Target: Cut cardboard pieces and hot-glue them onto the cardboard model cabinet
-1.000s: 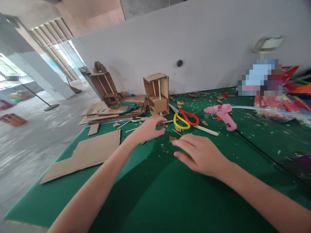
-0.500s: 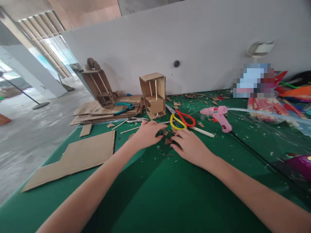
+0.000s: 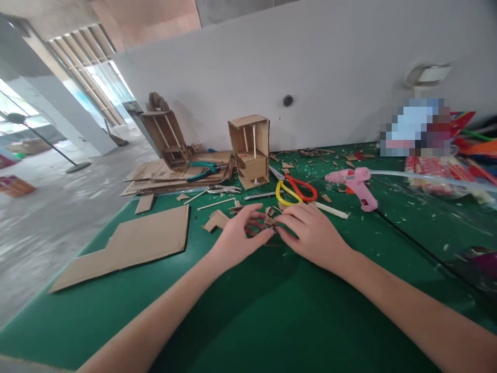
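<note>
Small brown cardboard scraps (image 3: 269,219) are bunched between my two hands on the green table. My right hand (image 3: 313,232) pinches a scrap at its fingertips, though the exact grip is partly hidden. Curved around the left side of the scraps, my left hand (image 3: 237,237) has its thumb and fingers apart with nothing held. Scissors (image 3: 297,189) with one yellow and one red handle lie just beyond my right fingers. A bent cardboard offcut (image 3: 216,221) rests left of my left hand.
Behind stands a cardboard box model (image 3: 252,155) with sticks inside; another (image 3: 166,137) stands left, near teal-handled pliers (image 3: 202,171). A large cardboard sheet (image 3: 143,238) lies left. Right are a white stick (image 3: 332,210) and a pink glue gun (image 3: 355,184) with a black cord.
My left hand has turned, its thumb now reaching toward the scraps, and the bent offcut beside it has come into sight. My right fingers have closed in on the scraps. The view has shifted slightly.
</note>
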Available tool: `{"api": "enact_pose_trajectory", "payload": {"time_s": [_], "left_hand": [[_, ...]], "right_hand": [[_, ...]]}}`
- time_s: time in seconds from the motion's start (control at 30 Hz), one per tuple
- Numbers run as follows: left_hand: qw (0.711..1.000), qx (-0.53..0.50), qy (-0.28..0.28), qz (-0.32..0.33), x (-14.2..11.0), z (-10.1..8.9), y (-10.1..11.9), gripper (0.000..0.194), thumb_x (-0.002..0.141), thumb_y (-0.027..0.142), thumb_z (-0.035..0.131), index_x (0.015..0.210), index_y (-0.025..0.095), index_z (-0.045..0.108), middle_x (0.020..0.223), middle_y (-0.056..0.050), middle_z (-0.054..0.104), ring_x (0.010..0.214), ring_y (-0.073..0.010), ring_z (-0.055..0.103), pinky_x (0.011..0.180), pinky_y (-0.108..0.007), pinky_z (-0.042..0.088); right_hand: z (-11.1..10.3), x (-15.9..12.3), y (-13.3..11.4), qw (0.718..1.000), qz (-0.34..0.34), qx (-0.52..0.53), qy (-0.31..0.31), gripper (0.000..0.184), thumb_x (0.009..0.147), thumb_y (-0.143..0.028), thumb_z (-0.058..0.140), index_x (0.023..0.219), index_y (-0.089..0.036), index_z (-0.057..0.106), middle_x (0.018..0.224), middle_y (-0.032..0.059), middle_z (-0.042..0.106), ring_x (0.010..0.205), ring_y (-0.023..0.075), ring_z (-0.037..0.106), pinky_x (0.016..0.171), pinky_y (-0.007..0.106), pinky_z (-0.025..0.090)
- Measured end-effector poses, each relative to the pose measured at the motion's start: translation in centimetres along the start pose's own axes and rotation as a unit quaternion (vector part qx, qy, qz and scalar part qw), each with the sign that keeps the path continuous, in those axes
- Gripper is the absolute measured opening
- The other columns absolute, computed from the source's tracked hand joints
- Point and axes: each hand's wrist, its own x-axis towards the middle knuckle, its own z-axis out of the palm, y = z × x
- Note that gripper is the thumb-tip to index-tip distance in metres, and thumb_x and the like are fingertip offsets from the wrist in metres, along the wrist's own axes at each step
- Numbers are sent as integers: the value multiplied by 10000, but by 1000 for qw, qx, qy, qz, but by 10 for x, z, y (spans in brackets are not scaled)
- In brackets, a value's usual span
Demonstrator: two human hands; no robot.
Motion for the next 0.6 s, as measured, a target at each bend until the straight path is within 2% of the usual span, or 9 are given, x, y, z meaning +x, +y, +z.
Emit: {"api": "enact_pose_trajectory", "payload": {"time_s": [0.1,0.27,0.33,0.4,0.43,0.47,0.5,0.53,0.6], "left_hand": [[996,-80,28,17,1,12,-4,370,774,219,635,1124,168,525,954,-65,658,840,-165,647,756,-311,541],[996,-73,45,37,3,14,-6,197,785,167,609,980,168,585,879,-36,669,806,-144,644,724,-276,534],[997,-62,47,24,3,12,-7,193,780,163,607,972,164,588,862,-34,670,783,-144,644,705,-274,535],[999,-36,32,12,2,9,-8,186,790,171,592,976,163,599,867,-42,680,776,-152,647,691,-280,533],[1000,-17,15,11,2,8,-8,190,802,177,578,989,169,609,881,-46,689,781,-158,649,688,-283,530],[1000,3,-6,14,1,6,-9,199,815,183,561,1006,178,618,894,-47,698,789,-163,653,687,-287,527],[999,24,-25,21,0,5,-9,211,828,185,543,1022,191,624,906,-45,705,797,-167,656,689,-291,525],[998,46,-36,31,0,4,-10,227,837,185,528,1041,205,624,916,-41,710,809,-171,659,696,-296,525],[994,88,-39,50,-1,3,-11,254,842,173,512,1070,219,613,941,-38,712,845,-182,663,734,-316,529]], "right_hand": [[1,-1,-3,1000,16,12,10,162,877,-195,533,871,-120,676,848,97,657,815,227,577,717,363,454],[-1,0,-7,998,48,37,-28,173,874,-241,542,882,-132,676,871,89,663,840,223,594,741,366,466],[-11,3,-9,996,44,16,-77,196,876,-289,549,912,-145,677,916,94,668,887,241,604,761,385,472],[-29,5,-6,983,50,-31,-173,229,856,-376,576,837,-174,681,882,96,678,839,264,627,705,408,484],[-39,4,-2,966,77,-60,-238,255,828,-413,603,721,-190,663,767,86,670,733,262,633,630,403,482],[-49,2,5,936,140,-80,-314,331,804,-460,610,593,-205,613,637,73,633,558,229,599,512,378,453],[-59,-2,15,892,221,-100,-383,424,790,-518,595,498,-214,547,546,69,590,430,197,535,434,362,412],[-68,-8,28,850,293,-118,-421,474,776,-569,579,464,-219,512,520,78,569,382,184,495,406,365,392],[-80,-23,58,810,385,-145,-417,524,766,-666,515,484,-224,528,579,122,592,422,211,516,433,402,403]]}}
